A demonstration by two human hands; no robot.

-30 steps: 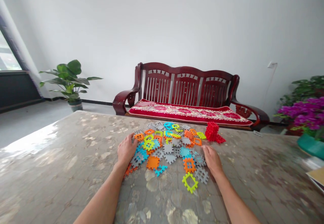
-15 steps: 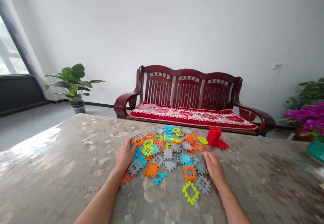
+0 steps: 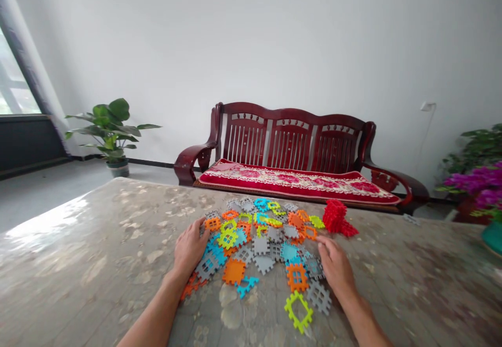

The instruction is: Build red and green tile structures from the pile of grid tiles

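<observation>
White-walled room, dark red wooden bench (image 3: 288, 138) against the far wall with a red floral cushion (image 3: 298, 185) on its seat. Potted green plant (image 3: 112, 122) on the floor to the left, under-window side; magenta bougainvillea (image 3: 480, 190) at the right edge.

Work surface: glossy stone-pattern tabletop (image 3: 78, 263). Loose interlocking plastic grid tiles (image 3: 261, 245) lie in one flat, overlapping pile at its far-centre, in grey, orange, cyan and lime. Red tiles (image 3: 334, 216), stacked into a clump, sit just beyond the pile's right side, touching or almost touching it.

Your left hand (image 3: 189, 250) is palm down on the pile's left edge, fingers loosely together, resting on the cyan and grey tiles. No pinch visible. Your right hand (image 3: 336, 268) is palm down at the pile's right edge, fingers loosely together, tips at the tiles, just beside a grey tile (image 3: 319, 297). No clear grip there either. An orange frame tile (image 3: 297, 277) lies between that hand and the pile's centre. A lime frame tile (image 3: 298, 311) lies nearest you, left of the right wrist.
</observation>
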